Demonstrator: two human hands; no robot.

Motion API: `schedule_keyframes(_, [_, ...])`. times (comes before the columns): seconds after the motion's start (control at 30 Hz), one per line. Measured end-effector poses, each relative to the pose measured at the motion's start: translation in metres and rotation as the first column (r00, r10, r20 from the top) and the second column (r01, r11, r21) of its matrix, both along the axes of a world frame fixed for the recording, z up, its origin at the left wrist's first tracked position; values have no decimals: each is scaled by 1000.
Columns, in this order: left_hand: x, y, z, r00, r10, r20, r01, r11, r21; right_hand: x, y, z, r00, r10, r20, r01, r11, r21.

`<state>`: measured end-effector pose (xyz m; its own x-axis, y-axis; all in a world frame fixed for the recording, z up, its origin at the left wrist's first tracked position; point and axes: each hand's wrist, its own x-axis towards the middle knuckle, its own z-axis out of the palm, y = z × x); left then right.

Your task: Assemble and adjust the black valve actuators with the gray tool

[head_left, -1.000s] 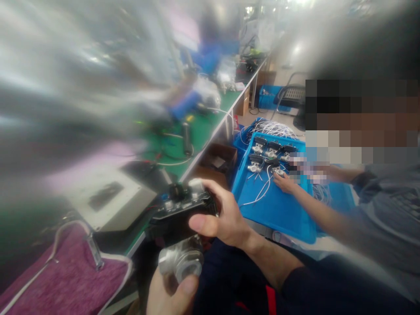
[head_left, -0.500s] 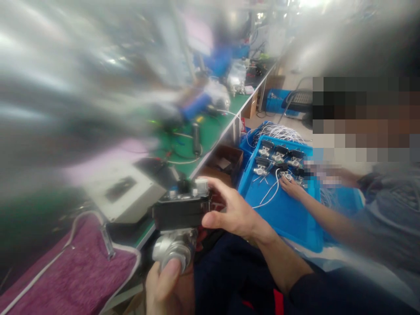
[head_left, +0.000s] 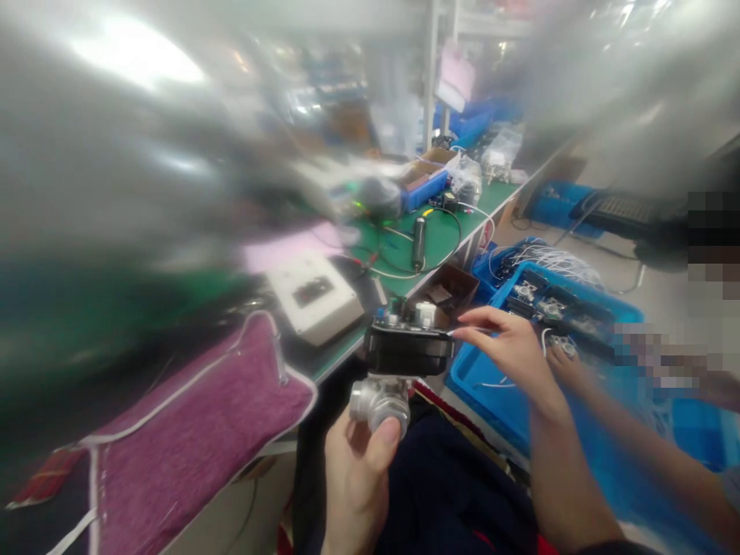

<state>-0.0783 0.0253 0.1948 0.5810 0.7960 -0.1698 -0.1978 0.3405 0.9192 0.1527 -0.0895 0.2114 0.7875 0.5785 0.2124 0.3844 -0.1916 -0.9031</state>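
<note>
Head view: left hand [head_left: 358, 470] closed about the metal valve body [head_left: 378, 405], thumb pressed over its near port. Black actuator housing [head_left: 410, 351] sits on top of the valve body, roughly level; white block [head_left: 426, 314] on its upper face. Assembly held up in front of the dark-clothed lap, near the bench edge. Right hand [head_left: 512, 351] holds nothing visible: thumb and forefinger spread by a narrow gap, tips at the right end of the housing. Contact there: cannot tell.

Left of the assembly, white box [head_left: 312, 297] with a dark panel on the green bench [head_left: 491, 199]; beyond it, black cylinder [head_left: 418, 243] standing out among thin cables. Purple cloth [head_left: 202, 432], white-edged, at lower left.

Right side: blue tray [head_left: 471, 378] carrying similar valve units [head_left: 552, 306], white cables [head_left: 555, 258] behind. Co-worker's hand [head_left: 563, 366] at one unit in the tray; grip unclear.
</note>
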Motion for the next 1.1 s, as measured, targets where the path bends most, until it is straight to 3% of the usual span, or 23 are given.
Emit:
schedule_keyframes(0.1, [-2, -3, -2, 999, 30, -35, -28, 997, 68, -8, 11, -3, 950, -178, 256, 186, 982, -10])
schedule_keyframes(0.17, [-2, -6, -1, 996, 57, -62, -51, 994, 98, -16, 14, 0, 971, -184, 154, 187, 982, -1])
schedule_keyframes(0.23, [-1, -7, -1, 990, 101, -101, -85, 985, 151, -26, 11, 7, 991, -42, -124, 47, 998, 39])
schedule_keyframes(0.3, [2, -8, -4, 981, 147, -130, -116, 969, 218, -37, 6, 16, 942, 159, -297, -133, 986, 105])
schedule_keyframes(0.4, [7, -8, -13, 964, 211, -162, -136, 914, 382, -52, 4, 24, 896, 322, -307, -301, 947, 113])
schedule_keyframes(0.47, [11, -8, -17, 937, 276, -215, -129, 843, 522, -59, 9, 25, 881, 337, -333, -311, 942, 129])
schedule_keyframes(0.57, [15, -6, -20, 878, 408, -249, -135, 710, 691, -63, 19, 22, 833, 340, -437, -259, 937, 235])
schedule_keyframes(0.63, [18, -4, -20, 881, 421, -215, -125, 647, 752, -62, 23, 21, 799, 350, -489, -227, 929, 293])
schedule_keyframes(0.8, [29, -1, -17, 944, 254, -208, 16, 597, 802, -56, 22, 20, 713, 436, -550, -163, 865, 474])
schedule_keyframes(0.87, [37, -2, -17, 954, 233, -190, 32, 551, 834, -47, 18, 18, 718, 433, -545, -86, 832, 548])
schedule_keyframes(1.0, [46, -5, -23, 980, 119, -159, 110, 342, 933, -10, 1, 3, 771, 332, -544, 55, 816, 575])
schedule_keyframes(1.03, [46, -5, -26, 981, 107, -163, 120, 325, 938, 2, -4, -3, 785, 289, -547, 98, 815, 571])
schedule_keyframes(1.1, [42, -4, -35, 977, 106, -184, 138, 341, 930, 28, -15, -21, 804, 185, -565, 205, 806, 555])
